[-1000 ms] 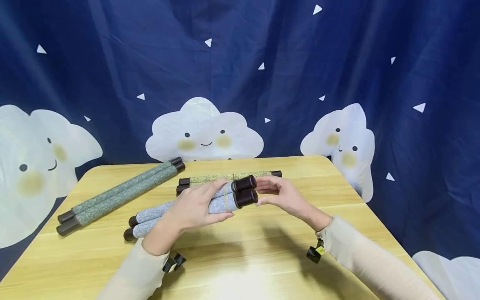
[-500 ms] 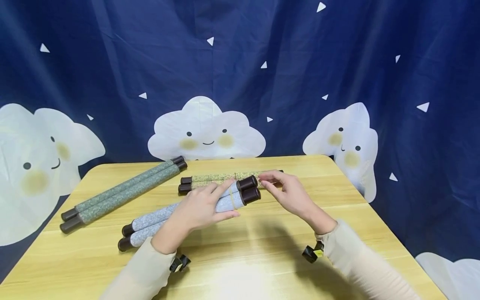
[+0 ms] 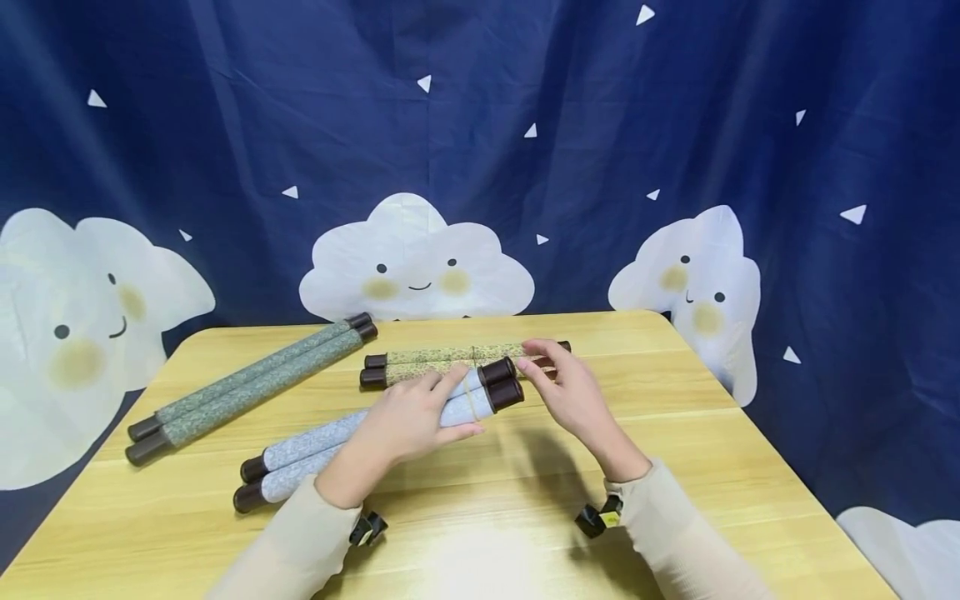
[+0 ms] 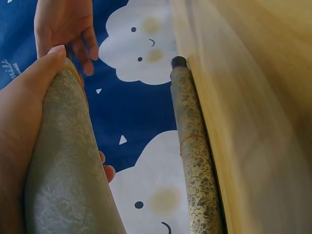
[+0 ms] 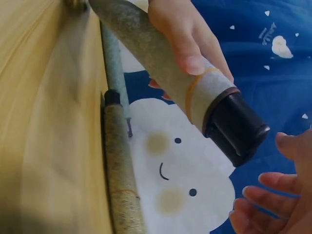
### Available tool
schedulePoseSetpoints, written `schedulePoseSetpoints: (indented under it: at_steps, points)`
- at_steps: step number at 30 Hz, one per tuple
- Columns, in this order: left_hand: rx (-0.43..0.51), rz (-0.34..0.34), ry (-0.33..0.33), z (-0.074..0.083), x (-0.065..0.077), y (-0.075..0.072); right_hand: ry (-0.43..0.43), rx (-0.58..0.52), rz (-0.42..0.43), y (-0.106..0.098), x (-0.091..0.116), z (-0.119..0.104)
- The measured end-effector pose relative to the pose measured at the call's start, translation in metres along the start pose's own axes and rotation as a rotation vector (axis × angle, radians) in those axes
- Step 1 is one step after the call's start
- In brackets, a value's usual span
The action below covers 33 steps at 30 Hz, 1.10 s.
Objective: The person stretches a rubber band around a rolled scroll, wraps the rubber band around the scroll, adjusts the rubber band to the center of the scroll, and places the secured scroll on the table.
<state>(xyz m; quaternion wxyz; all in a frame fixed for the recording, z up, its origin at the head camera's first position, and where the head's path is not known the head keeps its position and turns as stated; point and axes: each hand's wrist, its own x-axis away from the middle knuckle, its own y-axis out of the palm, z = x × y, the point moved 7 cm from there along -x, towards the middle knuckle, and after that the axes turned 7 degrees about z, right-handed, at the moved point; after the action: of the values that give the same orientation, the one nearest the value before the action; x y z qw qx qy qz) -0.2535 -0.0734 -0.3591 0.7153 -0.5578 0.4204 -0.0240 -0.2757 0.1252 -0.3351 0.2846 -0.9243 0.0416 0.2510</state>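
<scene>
My left hand (image 3: 405,417) grips a pale blue double-rolled scroll (image 3: 315,442) from above, near its right end. That end is raised off the table, with two dark end knobs (image 5: 239,124) pointing right. A thin tan rubber band (image 5: 192,97) circles the rolls just short of the knobs, and the left thumb (image 5: 192,63) presses beside it. Just right of the knobs is my right hand (image 3: 573,396), fingers loosely bent and holding nothing; the right wrist view shows its fingertips (image 5: 268,195) apart from the knobs.
Behind the hands lies a yellow patterned scroll (image 3: 427,358), banded at its middle. A longer green scroll (image 3: 262,379) lies slanted on the left of the wooden table (image 3: 675,467). A blue curtain with clouds (image 3: 416,258) hangs behind the table.
The right hand has drawn back from the dark knobs to just beside them. The left hand has shifted slightly right along with the blue scroll, whose left end now sits lower.
</scene>
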Motion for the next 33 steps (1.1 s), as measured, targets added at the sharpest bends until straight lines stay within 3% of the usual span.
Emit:
schedulePoseSetpoints:
  at_steps: [6, 12, 21, 27, 33]
  points:
    - [-0.023, -0.013, 0.017, 0.002, 0.001, 0.006, 0.110, 0.046, -0.043, 0.016, 0.004, 0.015]
    - [-0.046, -0.044, 0.018, 0.003, 0.002, 0.013, 0.158, 0.109, -0.068, 0.027, 0.008, 0.022]
    - [-0.136, -0.055, 0.074, 0.012, 0.004, 0.025, 0.298, -0.026, -0.138, 0.048, 0.016, 0.035]
    - [-0.167, -0.150, 0.041, 0.018, 0.007, 0.034, 0.354, -0.004, -0.147, 0.061, 0.022, 0.043]
    - [-0.140, -0.156, 0.017, 0.018, 0.007, 0.037, 0.365, -0.016, -0.115, 0.063, 0.023, 0.046]
